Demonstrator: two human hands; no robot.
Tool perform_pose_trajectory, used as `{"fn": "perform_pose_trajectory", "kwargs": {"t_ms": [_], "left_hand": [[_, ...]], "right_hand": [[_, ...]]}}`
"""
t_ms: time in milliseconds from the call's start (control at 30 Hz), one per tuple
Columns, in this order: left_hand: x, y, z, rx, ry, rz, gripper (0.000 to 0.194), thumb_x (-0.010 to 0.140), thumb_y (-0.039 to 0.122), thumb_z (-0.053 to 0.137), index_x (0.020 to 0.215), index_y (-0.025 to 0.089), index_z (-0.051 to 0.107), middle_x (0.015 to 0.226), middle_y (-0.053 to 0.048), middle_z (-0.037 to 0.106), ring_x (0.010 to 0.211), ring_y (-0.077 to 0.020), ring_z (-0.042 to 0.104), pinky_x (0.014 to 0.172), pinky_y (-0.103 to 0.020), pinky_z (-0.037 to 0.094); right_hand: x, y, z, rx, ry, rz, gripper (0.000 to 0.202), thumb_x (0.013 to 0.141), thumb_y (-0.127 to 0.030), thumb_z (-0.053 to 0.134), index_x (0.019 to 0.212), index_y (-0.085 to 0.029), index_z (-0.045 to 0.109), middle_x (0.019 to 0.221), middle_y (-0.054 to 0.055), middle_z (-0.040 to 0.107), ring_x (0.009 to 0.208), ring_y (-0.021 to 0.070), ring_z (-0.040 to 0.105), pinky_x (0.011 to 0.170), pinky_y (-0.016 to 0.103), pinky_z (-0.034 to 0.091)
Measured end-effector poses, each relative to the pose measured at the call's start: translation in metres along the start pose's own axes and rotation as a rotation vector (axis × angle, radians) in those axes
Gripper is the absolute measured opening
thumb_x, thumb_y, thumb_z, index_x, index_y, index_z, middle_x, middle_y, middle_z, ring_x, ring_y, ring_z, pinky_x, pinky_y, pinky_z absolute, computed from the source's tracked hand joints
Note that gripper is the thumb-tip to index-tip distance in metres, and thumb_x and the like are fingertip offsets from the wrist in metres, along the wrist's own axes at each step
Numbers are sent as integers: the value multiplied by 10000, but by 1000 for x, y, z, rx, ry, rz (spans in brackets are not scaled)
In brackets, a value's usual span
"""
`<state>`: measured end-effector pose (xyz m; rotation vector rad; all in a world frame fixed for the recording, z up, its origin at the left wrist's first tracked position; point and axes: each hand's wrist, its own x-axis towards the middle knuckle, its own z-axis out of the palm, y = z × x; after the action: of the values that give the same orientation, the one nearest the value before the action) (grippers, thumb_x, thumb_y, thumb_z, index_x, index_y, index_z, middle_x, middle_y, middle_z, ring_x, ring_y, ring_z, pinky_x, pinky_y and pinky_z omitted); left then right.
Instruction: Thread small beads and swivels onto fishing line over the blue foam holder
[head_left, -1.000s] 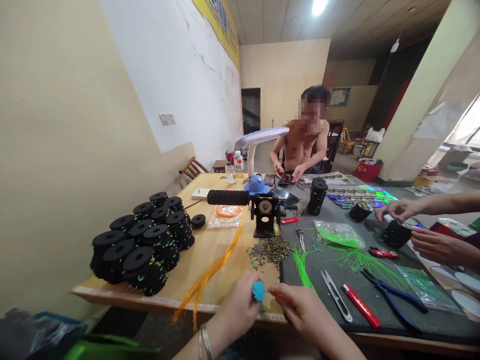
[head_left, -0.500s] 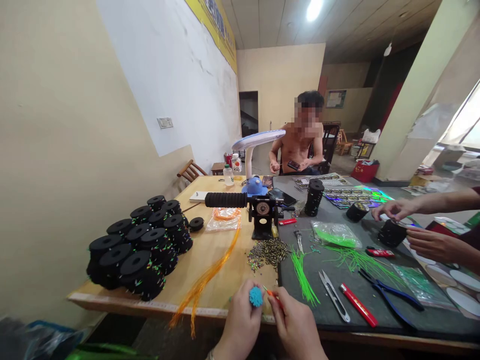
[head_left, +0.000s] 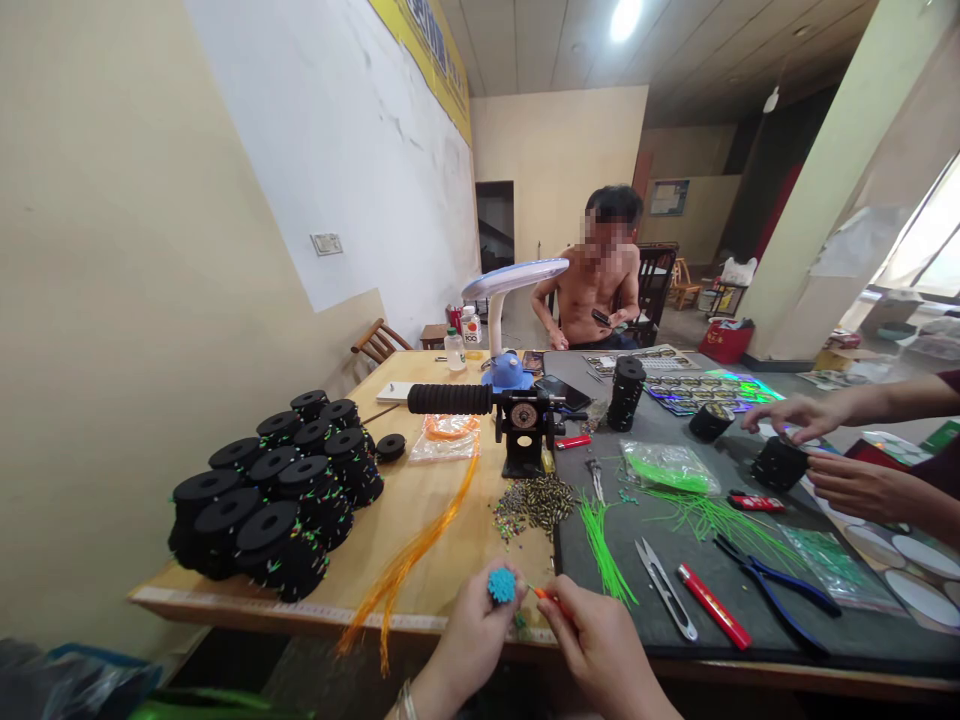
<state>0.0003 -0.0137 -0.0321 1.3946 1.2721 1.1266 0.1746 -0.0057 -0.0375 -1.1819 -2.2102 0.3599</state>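
My left hand (head_left: pixel 480 620) is closed around a bundle of small turquoise pieces (head_left: pixel 502 585), whose knobbly end pokes out above the fist. In my right hand (head_left: pixel 589 625) is a thin tool with an orange handle (head_left: pixel 541 593), pinched between thumb and fingers. Its fine tip points left at my left fingertips, and what lies at the tip is too small to tell. Both hands are close together over the table's front edge. Just beyond them lies a heap of small brass-and-dark beads (head_left: pixel 546 502). Orange strands (head_left: pixel 420 545) trail over the edge to the left.
Black foam spools (head_left: pixel 271 525) stand stacked at left. A winding device (head_left: pixel 523 425) and a lamp (head_left: pixel 510 370) stand behind the beads. Green strands (head_left: pixel 606 560), thread snips (head_left: pixel 666 588), a red lighter (head_left: pixel 714 606) and pliers (head_left: pixel 776 590) lie right. A co-worker's hands (head_left: pixel 832 455) handle a spool.
My left hand has shifted slightly left with the turquoise bundle, widening the gap to the tool in my right hand. The person across the table has lowered one hand.
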Motion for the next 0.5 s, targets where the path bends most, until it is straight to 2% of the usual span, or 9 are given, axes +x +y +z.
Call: {"fn": "perform_pose_trajectory", "kwargs": {"t_ms": [200, 367, 500], "left_hand": [[0, 2, 0, 13, -15, 5, 413, 816, 572, 571, 740, 167, 538, 665, 0, 528, 654, -166, 483, 635, -264, 396], [-4, 4, 2, -56, -12, -3, 369, 827, 528, 593, 764, 167, 553, 669, 15, 520, 643, -146, 469, 620, -238, 394], [-11, 12, 3, -75, -8, -1, 321, 816, 485, 623, 777, 170, 575, 654, 28, 512, 623, -138, 475, 598, -225, 396]], "right_hand": [[-1, -2, -5, 148, -65, 82, 284, 958, -346, 396, 755, -209, 541, 591, -9, 598, 521, 130, 551, 521, 217, 299], [-2, -2, -4, 541, -104, 272, 359, 922, -496, 421, 770, -192, 540, 537, -52, 468, 493, 113, 456, 503, 211, 304], [-6, -4, -2, 819, -119, 410, 464, 845, -645, 457, 754, -193, 502, 507, -84, 393, 445, 89, 364, 457, 200, 281]]}}
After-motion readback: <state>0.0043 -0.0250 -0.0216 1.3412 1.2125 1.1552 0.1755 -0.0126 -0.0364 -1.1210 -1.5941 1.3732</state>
